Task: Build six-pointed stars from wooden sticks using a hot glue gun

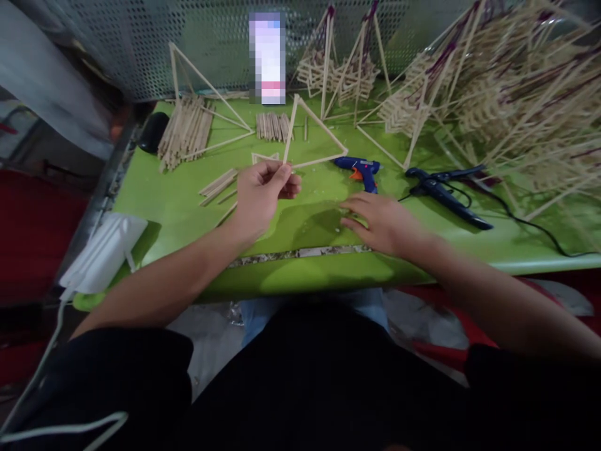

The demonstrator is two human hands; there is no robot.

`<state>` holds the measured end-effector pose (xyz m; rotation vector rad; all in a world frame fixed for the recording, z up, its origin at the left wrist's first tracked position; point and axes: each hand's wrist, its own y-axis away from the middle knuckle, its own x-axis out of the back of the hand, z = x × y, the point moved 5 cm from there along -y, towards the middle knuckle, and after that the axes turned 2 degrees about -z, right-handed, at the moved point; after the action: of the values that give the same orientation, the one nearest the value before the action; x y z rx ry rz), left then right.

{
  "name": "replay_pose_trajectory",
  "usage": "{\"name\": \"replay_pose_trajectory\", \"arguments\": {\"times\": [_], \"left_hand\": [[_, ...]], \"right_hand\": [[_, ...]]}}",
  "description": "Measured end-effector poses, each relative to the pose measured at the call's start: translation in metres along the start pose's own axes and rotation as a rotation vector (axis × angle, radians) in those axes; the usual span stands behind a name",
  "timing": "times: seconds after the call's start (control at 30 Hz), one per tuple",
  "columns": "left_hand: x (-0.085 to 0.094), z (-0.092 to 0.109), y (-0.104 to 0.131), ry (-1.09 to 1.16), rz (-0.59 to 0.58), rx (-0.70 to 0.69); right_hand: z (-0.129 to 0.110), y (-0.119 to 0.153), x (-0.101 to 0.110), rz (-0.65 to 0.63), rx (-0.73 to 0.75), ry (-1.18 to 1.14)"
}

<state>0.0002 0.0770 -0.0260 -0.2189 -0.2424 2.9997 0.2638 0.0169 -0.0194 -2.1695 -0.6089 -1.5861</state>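
Note:
My left hand (265, 191) pinches one corner of a triangle of thin wooden sticks (323, 125), held up over the green table. Its far right corner lies close to the nozzle of a blue glue gun (359, 166) with an orange trigger. My right hand (380, 219) hovers below the glue gun with fingers apart and nothing in them. Loose wooden sticks (218, 185) lie left of my left hand, and a small stick frame (260, 156) shows partly behind it. Farther back sits a bundle of short sticks (272, 126).
A pile of long sticks (185, 131) and a larger stick frame (211, 81) stand at back left. Dark-handled cutters (446, 194) lie right, beside a cable. Several finished stick structures (507, 106) crowd the right back. A white power strip (106, 250) rests at the left edge.

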Motion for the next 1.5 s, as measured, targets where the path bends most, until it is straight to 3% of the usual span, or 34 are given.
{"name": "replay_pose_trajectory", "arguments": {"times": [0.13,0.27,0.47,0.63,0.73,0.9,1.13,1.23,1.33,1.4,1.5], "left_hand": [[0.002,0.001,-0.003,0.016,-0.01,-0.036],[0.005,0.001,-0.006,0.036,-0.004,-0.056],[0.003,0.004,-0.005,0.03,0.002,-0.044],[0.002,0.007,-0.004,0.027,-0.005,-0.052],[0.001,0.008,-0.003,0.019,0.0,-0.051],[0.001,0.005,-0.002,-0.018,0.018,-0.022],[0.002,0.001,-0.004,-0.019,-0.003,-0.056],[0.002,0.001,-0.005,0.007,-0.011,-0.067],[0.002,0.001,-0.005,0.03,-0.007,-0.078],[0.002,0.003,-0.005,0.029,0.001,-0.08],[0.001,0.004,-0.005,0.018,0.001,-0.075]], "right_hand": [[0.0,-0.038,-0.005,-0.057,-0.157,0.118],[-0.003,-0.061,-0.01,-0.079,-0.179,0.14],[0.002,-0.069,-0.016,-0.048,-0.21,0.172],[0.024,-0.069,0.009,0.126,-0.35,0.172],[0.028,-0.065,0.014,0.109,-0.264,0.129],[0.021,-0.056,-0.002,-0.067,-0.063,0.171],[0.012,-0.058,-0.01,-0.076,0.034,0.316],[0.015,-0.062,-0.008,-0.021,0.009,0.345],[0.029,-0.061,0.007,0.166,-0.153,0.229],[0.036,-0.057,0.017,0.247,-0.184,0.133],[0.035,-0.048,0.018,0.172,-0.095,0.07]]}}
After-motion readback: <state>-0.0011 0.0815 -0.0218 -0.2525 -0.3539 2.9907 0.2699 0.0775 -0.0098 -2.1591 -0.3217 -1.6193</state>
